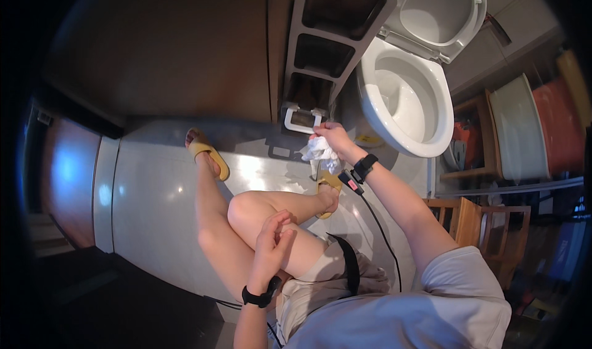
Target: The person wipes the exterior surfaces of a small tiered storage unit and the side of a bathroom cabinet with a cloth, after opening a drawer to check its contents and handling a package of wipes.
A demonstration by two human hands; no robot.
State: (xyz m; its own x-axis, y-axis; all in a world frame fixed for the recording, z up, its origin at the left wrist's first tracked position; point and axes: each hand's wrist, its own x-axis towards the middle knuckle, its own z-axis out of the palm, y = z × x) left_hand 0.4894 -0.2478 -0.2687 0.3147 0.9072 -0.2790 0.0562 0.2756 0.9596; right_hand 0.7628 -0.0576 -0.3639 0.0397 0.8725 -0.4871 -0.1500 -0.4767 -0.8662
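My right hand [336,141] grips a crumpled white cloth or tissue [321,151] that hangs below the fingers. Its fingertips are at the corner of a white rectangular frame [300,128] at the low end of a narrow rack [294,67]; whether they touch it I cannot tell. Dark rectangular openings run up the rack's face. My left hand [273,243] hovers over or rests on my thigh, loosely curled, thumb apart, with nothing in it. Both wrists wear black straps, and a small cabled device [351,182] hangs by the right one.
A white toilet [437,99] with its lid raised stands right of the rack. Brown cabinet panels [199,48] rise on the left. Wooden slatted furniture [467,219] and storage bins [520,127] line the right. A black cable [381,226] trails beside my lap. Yellow slippers [217,161] are on my feet.
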